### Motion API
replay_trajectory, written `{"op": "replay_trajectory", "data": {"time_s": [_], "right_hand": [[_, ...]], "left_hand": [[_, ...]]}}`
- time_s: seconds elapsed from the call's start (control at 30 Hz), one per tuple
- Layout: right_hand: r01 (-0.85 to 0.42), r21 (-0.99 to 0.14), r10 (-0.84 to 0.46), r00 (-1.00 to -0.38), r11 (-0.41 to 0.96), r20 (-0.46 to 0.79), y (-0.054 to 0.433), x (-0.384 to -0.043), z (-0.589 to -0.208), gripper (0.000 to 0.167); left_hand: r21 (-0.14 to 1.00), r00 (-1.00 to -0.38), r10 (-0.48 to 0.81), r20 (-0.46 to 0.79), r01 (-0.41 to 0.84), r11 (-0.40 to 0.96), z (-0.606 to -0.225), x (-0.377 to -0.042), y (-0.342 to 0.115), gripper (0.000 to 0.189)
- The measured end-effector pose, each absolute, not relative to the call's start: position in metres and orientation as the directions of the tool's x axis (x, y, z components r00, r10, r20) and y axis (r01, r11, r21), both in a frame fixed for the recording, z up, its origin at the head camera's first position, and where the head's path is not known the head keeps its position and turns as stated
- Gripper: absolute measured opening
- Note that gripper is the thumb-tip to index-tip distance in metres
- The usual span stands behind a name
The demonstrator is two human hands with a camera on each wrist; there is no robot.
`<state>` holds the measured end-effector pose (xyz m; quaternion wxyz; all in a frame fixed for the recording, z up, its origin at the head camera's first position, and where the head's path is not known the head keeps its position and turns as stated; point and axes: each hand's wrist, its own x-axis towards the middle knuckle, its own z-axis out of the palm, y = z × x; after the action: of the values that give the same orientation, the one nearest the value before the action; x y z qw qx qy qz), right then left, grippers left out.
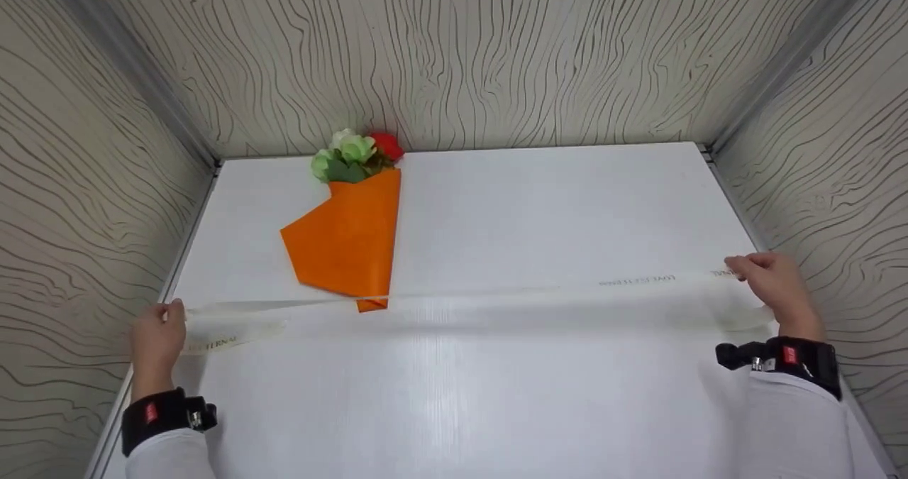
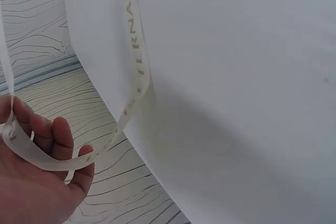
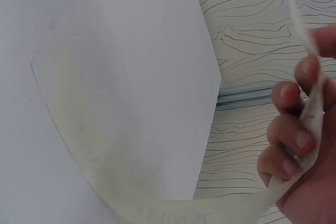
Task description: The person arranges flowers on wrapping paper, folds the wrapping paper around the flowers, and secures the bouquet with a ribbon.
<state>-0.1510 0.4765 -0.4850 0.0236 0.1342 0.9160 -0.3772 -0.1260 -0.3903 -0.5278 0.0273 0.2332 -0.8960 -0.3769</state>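
Note:
A long cream ribbon with gold lettering stretches across the white table between both hands. My left hand pinches it near one end at the table's left edge, and a short tail hangs from the fingers onto the table. At the right edge my right hand pinches the other end, with its loose tail looping down below the palm. The taut ribbon crosses the bottom tip of an orange-wrapped bouquet, which lies at the back left with green, white and red flowers pointing away.
The white table is bounded by wood-grain patterned walls at the back and both sides. Grey metal strips run along the corners. Black wrist bands sit over white sleeves on both arms.

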Motion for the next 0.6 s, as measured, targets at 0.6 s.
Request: {"op": "replay_trajectory", "data": {"time_s": [0.6], "right_hand": [[0.181, -0.394, 0.178, -0.983, 0.901, -0.042, 0.45, -0.167, -0.549, 0.053]], "left_hand": [[0.537, -0.893, -0.392, -0.223, -0.448, 0.715, -0.563, -0.126, -0.381, 0.053]]}}
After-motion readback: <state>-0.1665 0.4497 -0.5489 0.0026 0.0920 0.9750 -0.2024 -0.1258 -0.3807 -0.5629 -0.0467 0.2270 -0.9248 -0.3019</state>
